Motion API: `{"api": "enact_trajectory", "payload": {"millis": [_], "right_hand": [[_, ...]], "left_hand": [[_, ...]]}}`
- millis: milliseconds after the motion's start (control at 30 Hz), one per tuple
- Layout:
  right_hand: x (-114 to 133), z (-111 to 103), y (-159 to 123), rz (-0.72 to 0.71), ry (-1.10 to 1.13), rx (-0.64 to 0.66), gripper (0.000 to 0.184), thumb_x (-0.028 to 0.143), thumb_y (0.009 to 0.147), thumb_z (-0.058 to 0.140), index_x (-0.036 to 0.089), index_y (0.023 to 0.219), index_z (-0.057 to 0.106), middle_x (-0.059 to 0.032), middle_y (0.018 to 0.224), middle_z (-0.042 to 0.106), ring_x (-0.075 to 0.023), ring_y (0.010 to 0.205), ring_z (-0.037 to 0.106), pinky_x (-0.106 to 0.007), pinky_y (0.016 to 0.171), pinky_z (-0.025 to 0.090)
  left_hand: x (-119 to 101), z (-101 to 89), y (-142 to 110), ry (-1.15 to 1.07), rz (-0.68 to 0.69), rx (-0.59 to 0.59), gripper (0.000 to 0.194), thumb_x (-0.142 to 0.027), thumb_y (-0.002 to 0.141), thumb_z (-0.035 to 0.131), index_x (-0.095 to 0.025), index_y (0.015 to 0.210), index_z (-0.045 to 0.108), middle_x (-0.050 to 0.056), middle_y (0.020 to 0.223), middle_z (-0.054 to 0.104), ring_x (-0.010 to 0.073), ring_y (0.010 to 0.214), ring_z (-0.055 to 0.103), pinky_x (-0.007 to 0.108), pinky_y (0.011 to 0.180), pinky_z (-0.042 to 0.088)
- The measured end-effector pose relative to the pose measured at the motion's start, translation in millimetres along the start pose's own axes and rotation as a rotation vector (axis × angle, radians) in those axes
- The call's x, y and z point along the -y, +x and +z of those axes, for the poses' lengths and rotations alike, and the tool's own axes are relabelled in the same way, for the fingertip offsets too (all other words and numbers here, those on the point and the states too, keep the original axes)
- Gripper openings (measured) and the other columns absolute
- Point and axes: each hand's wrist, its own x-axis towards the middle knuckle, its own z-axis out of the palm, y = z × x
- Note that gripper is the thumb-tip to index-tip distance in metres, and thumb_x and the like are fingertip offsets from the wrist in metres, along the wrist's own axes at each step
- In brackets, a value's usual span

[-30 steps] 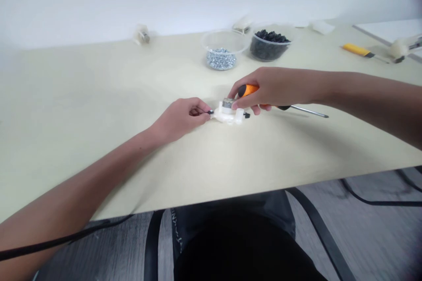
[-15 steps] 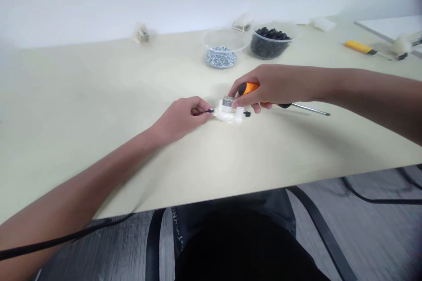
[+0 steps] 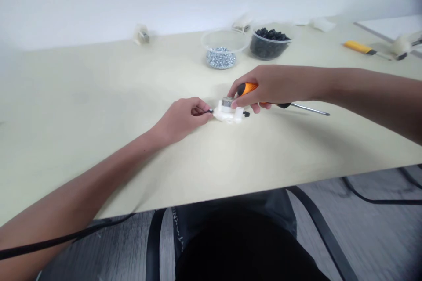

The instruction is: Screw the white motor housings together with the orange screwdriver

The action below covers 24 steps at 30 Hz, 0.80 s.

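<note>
head view. the work in hand is a white housing (image 3: 227,117) at the centre of the frame, lying on the bench (image 3: 231,153). a silver cylinder (image 3: 227,102) stands upright in it; this step is judged done, though its seating underneath is hidden. a black piece (image 3: 246,114) sits at the housing's right end, apparently in place; whether it is fastened cannot be told.

the left hand (image 3: 180,118), left of centre, is pinched narrow on a small dark piece (image 3: 210,110) at the housing's left edge. this end is judged unfinished, as the fingers cover the joint. the right hand (image 3: 275,83), right of centre, is curled around an orange-handled screwdriver (image 3: 284,106), with thumb and fingertips at the cylinder. the tool's shaft points away to the right, its tip clear of the housing, so no screw is being driven.

supplies at upper centre: a clear tub (image 3: 205,48) with small silvery parts (image 3: 220,58), and beside it a second tub (image 3: 272,42) well filled with black parts (image 3: 270,35). upper right: a yellow-handled screwdriver (image 3: 358,47), lying unheld. upper left: a separate white unit (image 3: 141,35), too blurred to grade as complete.
</note>
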Motion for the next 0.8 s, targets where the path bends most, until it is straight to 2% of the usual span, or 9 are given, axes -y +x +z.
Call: {"api": "enact_trajectory", "payload": {"millis": [333,567,700,800], "right_hand": [[6,-1,0,0.011,-0.015,-0.020,0.053,0.069,0.081,0.056,0.032,0.116,0.068,-0.0040,0.078,0.068,-0.0143,0.060,0.056,-0.030,0.051,0.034],[12,-2,-4,0.049,-0.064,-0.041,0.058,0.068,0.080,0.057,0.027,0.121,0.067,-0.0045,0.078,0.067,-0.0128,0.060,0.055,-0.030,0.054,0.034],[12,-13,-11,0.070,-0.167,-0.147,0.066,0.069,0.080,0.057,0.024,0.128,0.063,-0.0032,0.079,0.066,-0.0108,0.061,0.056,-0.029,0.058,0.035],[12,-30,-19,0.082,-0.160,-0.289,0.061,0.064,0.080,0.061,0.026,0.128,0.061,-0.0027,0.083,0.069,-0.0116,0.065,0.059,-0.030,0.060,0.038]], "left_hand": [[1,-2.1,0,0.020,0.001,0.021,0.024,-0.041,0.080,0.064,-0.018,0.085,0.068,0.002,0.081,0.071,0.0124,0.068,0.059,0.024,0.057,0.039],[2,-1.2,0,0.029,0.024,0.011,0.023,-0.040,0.081,0.062,-0.018,0.084,0.067,0.002,0.079,0.070,0.0121,0.067,0.059,0.024,0.057,0.039],[3,-0.4,0,0.022,0.027,0.016,0.023,-0.040,0.082,0.062,-0.019,0.086,0.067,0.002,0.082,0.071,0.0128,0.070,0.061,0.024,0.059,0.040],[4,0.1,0,0.024,0.031,0.009,0.022,-0.040,0.082,0.062,-0.019,0.085,0.067,0.002,0.082,0.071,0.0131,0.071,0.062,0.024,0.060,0.041]]}}
